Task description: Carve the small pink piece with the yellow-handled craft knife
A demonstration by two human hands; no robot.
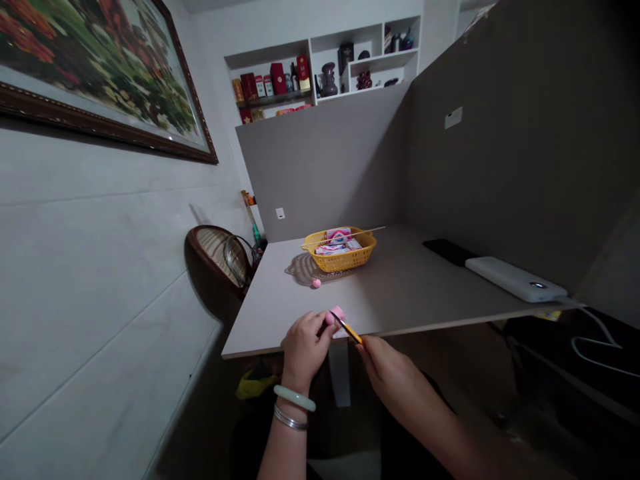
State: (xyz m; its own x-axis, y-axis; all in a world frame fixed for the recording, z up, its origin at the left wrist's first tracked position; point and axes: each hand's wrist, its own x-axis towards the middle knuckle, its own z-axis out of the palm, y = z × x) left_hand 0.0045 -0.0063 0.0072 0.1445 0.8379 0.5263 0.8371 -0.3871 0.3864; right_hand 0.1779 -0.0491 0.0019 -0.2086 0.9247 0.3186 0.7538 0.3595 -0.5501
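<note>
At lower centre of the frame, my left hand (306,350) pinches a small rounded pink clay lump (337,315) between pressed fingertips, my right hand (387,377) pinching a yellow-handled craft knife (351,332) slanted up-left, its tip just beside the lump.

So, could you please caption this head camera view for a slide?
The left hand holds a pink lump to a yellow craft knife in the right hand, by the table edge.

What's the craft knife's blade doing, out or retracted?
Out: the dark blade extends from the yellow craft knife in the right hand, reaching toward the pink lump in the left hand.
</note>
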